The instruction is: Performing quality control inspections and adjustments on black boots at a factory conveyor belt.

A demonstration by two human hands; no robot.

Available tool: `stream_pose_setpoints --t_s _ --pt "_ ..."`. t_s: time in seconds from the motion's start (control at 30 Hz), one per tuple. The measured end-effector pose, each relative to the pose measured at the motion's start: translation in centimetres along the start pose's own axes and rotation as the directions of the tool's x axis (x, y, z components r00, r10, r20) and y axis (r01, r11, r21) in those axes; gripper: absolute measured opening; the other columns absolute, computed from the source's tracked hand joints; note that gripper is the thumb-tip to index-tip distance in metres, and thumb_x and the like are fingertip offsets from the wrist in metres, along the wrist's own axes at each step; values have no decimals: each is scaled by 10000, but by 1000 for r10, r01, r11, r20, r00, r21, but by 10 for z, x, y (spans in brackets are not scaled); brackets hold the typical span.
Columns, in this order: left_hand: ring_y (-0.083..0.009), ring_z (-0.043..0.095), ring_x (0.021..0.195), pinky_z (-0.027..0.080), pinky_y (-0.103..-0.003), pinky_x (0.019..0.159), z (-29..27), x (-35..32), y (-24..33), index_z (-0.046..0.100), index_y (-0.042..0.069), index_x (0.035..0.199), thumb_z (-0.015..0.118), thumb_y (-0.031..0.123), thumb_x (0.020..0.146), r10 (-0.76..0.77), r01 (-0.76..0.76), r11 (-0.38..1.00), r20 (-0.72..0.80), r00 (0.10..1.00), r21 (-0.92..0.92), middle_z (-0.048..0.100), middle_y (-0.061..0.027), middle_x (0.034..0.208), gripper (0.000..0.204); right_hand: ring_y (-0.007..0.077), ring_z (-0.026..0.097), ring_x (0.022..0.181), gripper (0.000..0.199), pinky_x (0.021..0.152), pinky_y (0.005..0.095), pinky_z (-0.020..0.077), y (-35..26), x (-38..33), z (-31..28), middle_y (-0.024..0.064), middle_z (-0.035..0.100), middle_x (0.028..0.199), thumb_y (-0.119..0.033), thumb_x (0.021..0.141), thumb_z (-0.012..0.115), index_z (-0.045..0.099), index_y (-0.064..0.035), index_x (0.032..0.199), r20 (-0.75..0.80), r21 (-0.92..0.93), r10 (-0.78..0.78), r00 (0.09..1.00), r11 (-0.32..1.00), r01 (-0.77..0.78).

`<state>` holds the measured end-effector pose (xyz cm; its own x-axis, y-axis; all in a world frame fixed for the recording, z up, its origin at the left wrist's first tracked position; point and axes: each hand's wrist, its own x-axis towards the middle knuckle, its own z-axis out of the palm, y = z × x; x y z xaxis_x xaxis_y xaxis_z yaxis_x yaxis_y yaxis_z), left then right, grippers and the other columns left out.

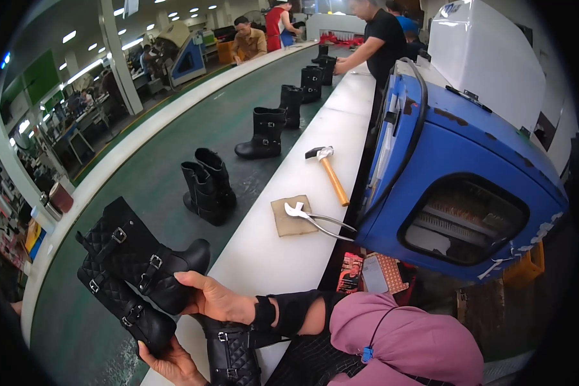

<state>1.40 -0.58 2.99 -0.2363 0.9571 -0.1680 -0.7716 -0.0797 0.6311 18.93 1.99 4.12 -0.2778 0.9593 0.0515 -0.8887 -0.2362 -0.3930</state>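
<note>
A pair of black quilted boots with buckled straps is held over the green conveyor belt (231, 186), their shafts pointing away to the left. My right hand (220, 298) is closed on the foot of the upper boot (138, 248), thumb on its side. Below it, my left hand (175, 365) grips the toe of the lower boot (123, 302); some of its fingers are hidden. Another black quilted boot (233, 354) lies close to my body, under my right wrist, partly cut off by the lower edge.
On the white ledge (264, 251) lie a wooden-handled hammer (331, 174) and metal pincers (318, 220), the pincers' jaws on a tan pad (283, 222). A blue machine (469, 161) stands right. More boots (262, 134) line the belt toward a co-worker (386, 38).
</note>
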Motion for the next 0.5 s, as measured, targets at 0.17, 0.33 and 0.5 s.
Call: stream_pose_setpoints --t_s 0.17,0.33,0.5 --pt "-280 513 1166 398 -411 1016 5 -4 -2 504 -24 1255 650 286 778 -33 33 999 12 999 -12 554 -152 1254 588 133 637 906 493 745 299 555 -11 -1 -4 47 643 1027 -417 814 656 559 -60 1139 18 31 6 1000 999 -6" --pt "-293 525 1157 401 -418 1018 -2 1 1 492 -35 1258 659 284 769 -39 40 999 24 999 -24 562 -154 1241 607 146 643 891 484 684 298 567 -11 -1 -3 48 648 1007 -408 813 657 560 -64 1139 -5 87 26 1000 996 -25" --pt "-241 609 1036 507 -367 916 -33 15 7 546 26 1186 660 294 807 -29 45 992 141 990 -115 616 -120 1148 478 177 656 882 380 694 334 573 4 11 -5 54 668 996 -368 843 626 597 -78 1087 39 138 87 995 986 -92"
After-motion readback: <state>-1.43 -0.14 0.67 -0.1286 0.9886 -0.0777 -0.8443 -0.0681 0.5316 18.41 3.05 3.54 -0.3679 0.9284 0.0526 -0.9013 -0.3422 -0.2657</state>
